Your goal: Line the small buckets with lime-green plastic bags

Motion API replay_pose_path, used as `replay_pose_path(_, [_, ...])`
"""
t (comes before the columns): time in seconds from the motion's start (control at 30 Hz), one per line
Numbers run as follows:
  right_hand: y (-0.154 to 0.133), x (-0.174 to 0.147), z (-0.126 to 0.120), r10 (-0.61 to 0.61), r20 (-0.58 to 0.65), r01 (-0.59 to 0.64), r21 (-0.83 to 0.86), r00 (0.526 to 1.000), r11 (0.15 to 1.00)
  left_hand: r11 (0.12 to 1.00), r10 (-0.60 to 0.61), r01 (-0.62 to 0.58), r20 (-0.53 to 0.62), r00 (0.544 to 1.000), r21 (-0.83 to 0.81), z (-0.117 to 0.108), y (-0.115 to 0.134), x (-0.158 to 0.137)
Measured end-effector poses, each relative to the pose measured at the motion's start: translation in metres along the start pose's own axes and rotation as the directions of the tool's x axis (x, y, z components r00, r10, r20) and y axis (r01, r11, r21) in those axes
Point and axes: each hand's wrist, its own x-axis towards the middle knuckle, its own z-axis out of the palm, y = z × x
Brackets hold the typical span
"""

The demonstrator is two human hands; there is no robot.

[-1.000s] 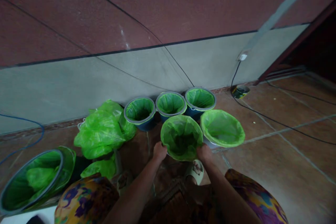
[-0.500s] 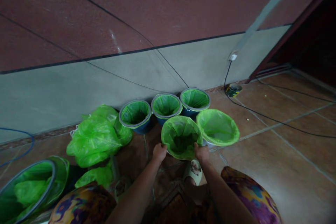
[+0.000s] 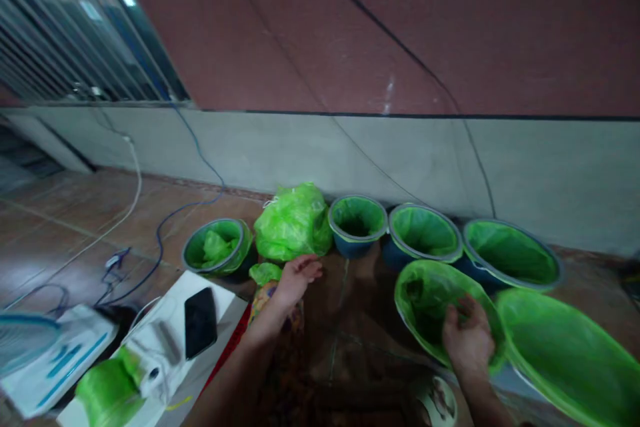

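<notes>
six lined bins are counted: five at right, one (image 3: 216, 247) at centre left. right hand (image 3: 467, 340) is laid on the near bin (image 3: 430, 300), fingers curled over its liner. left hand (image 3: 295, 277), fingers loosely spread, is held just below the bag heap (image 3: 293, 220). one phone (image 3: 200, 321) is seen at lower left.

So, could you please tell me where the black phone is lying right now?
In the head view the black phone lies low on the left, flat on the white box, left of the person's left forearm and in front of the lined bucket.
</notes>
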Motion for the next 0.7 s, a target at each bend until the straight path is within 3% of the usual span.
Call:
replay_pose_path(0.07, [-0.027, -0.008, 0.02, -0.072, 0.149, 0.071, 0.014, 0.986, 0.997, 0.993, 0.078, -0.092, -0.18, 0.981, -0.073, -0.057, 0.02, -0.002])
replay_pose_path(0.13, [-0.06, -0.02, 0.041, -0.154, 0.315, 0.136, 0.078, 0.937, 0.988, 0.987, 0.101, -0.14, -0.366, 0.925, -0.082, -0.113, 0.028, -0.001])
replay_pose_path(0.27, [-0.141, -0.05, 0.085, -0.331, 0.549, 0.217, 0.264, 0.767, 0.94, 0.989, 0.097, -0.004, -0.63, 0.77, 0.146, -0.215, 0.024, 0.011])
replay_pose_path(0.33, [-0.186, -0.066, 0.109, -0.398, 0.627, 0.228, 0.336, 0.67, 0.914, 0.936, 0.128, 0.143, -0.689, 0.713, 0.322, -0.26, 0.022, 0.018])
replay_pose_path(0.4, [-0.231, -0.081, 0.132, -0.458, 0.681, 0.255, 0.383, 0.571, 0.888, 0.89, 0.137, 0.235, -0.719, 0.681, 0.392, -0.3, 0.021, 0.024])
replay_pose_path(0.57, [-0.331, -0.116, 0.196, -0.531, 0.778, 0.289, 0.451, 0.337, 0.844, 0.773, 0.097, 0.423, -0.747, 0.658, 0.473, -0.38, 0.019, 0.045])
replay_pose_path(0.63, [-0.361, -0.131, 0.225, -0.507, 0.824, 0.254, 0.449, 0.253, 0.857, 0.708, 0.058, 0.505, -0.753, 0.655, 0.494, -0.404, 0.014, 0.057])
replay_pose_path(0.7, [-0.385, -0.145, 0.256, -0.391, 0.898, 0.133, 0.37, 0.201, 0.919, 0.642, 0.005, 0.577, -0.756, 0.655, 0.505, -0.422, 0.006, 0.072])
